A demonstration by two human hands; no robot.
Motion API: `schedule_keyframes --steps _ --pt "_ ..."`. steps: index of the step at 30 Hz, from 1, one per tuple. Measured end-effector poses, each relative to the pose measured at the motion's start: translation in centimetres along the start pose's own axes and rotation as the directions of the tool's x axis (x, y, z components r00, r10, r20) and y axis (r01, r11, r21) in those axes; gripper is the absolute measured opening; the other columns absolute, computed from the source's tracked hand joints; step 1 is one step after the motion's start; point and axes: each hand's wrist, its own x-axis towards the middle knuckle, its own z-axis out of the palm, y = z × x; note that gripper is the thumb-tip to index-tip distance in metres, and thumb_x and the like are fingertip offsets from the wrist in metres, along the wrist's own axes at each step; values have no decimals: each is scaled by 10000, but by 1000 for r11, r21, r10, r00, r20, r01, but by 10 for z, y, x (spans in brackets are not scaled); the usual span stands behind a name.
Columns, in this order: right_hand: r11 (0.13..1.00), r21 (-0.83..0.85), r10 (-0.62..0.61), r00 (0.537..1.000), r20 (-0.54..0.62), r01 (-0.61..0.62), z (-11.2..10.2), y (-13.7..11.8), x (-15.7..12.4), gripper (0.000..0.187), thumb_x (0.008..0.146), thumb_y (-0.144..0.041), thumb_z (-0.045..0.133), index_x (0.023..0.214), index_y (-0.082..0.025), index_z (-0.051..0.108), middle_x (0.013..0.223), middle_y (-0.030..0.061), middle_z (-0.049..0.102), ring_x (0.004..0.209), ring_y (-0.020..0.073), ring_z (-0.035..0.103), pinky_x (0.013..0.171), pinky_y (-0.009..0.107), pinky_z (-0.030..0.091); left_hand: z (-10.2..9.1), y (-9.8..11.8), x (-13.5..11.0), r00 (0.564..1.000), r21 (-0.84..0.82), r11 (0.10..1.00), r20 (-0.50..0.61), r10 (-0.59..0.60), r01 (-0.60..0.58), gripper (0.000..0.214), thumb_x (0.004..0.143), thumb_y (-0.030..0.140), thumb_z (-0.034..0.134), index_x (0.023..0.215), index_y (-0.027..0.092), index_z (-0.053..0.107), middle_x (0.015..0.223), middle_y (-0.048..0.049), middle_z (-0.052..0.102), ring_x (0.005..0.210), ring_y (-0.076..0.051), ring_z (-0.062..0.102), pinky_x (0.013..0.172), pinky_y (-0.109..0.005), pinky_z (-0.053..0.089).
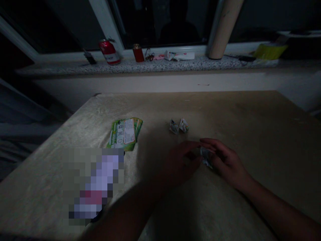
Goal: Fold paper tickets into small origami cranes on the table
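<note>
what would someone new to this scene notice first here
The bright pixelated shape on the left of the table catches the eye first in this dim view. Next come the left hand and right hand, fingers around a small folded paper piece right of centre, with two similar pieces just beyond. The red can toward the left of the windowsill also stands out.

Red can (109, 53) on speckled windowsill (165, 67)

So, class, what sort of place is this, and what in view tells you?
Probably a room in a home, dimly lit: a table stands below a dark window, and a red can sits on the speckled sill.
</note>
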Motion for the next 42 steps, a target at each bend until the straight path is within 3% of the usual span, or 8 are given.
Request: schedule_keyframes --steps 7,12,20,24,29,36,40,42 --pt "999 -50 -17 997 -70 13 4 0 3 308 941 -252 609 1248 -231 615 1126 99 774 1005 233 758 838 335 626 4 -2 0 980 135 971 13 199 -199 333 947 241 607 1276 212 645 1227 -99 710 1047 -214 695 897 -343 567" --pt "1000 -3 1 992 -126 -1 6 2 6 323 851 -186 671 1169 -232 642 1042 76 786 917 216 769 785 306 631 10 -2 -3 942 166 927 55 332 -336 329 954 163 568 1277 204 618 1330 -101 672 1234 -215 629 1056 -373 515" --pt "999 42 22 992 -127 -17 4 3 8 373 773 -172 765 1126 -229 658 912 36 789 783 190 758 684 266 608 13 2 -4 930 166 915 68 361 -368 224 978 170 558 1170 180 674 1320 -125 679 1203 -204 661 1026 -349 539" --pt "997 81 -2 993 -114 12 5 4 7 414 737 -163 810 1118 -239 668 929 29 788 822 188 751 707 254 601 13 3 -3 953 73 952 -36 302 -299 118 956 209 631 1023 191 725 1198 -103 704 1130 -209 676 975 -360 552" --pt "992 123 -18 995 -96 30 5 6 4 405 759 -149 801 1128 -258 676 819 -10 756 686 146 707 598 216 558 10 -5 -1 989 -65 990 -93 118 -124 143 892 287 717 990 192 760 1137 -83 628 846 -151 671 718 -283 552" --pt "986 165 15 997 -70 -3 6 2 4 435 721 -176 849 1112 -273 684 752 -30 726 628 143 684 565 221 536 9 -4 0 998 -329 942 14 -59 61 137 815 295 788 886 182 756 1003 -62 673 920 -195 668 800 -310 528" --pt "990 138 39 997 -62 -30 6 -1 4 459 692 -186 855 1111 -268 687 659 -55 644 564 135 615 518 223 488 12 -3 2 960 -415 866 98 -264 280 344 734 324 847 1026 177 742 950 -57 730 855 -194 674 785 -319 523" --pt "990 125 68 996 -50 -61 5 -1 4 464 683 -185 848 1112 -261 690 600 -78 561 521 118 546 489 215 438 13 -5 2 940 -448 827 139 -311 339 384 702 339 867 1026 167 753 953 -64 750 838 -193 680 779 -314 521"
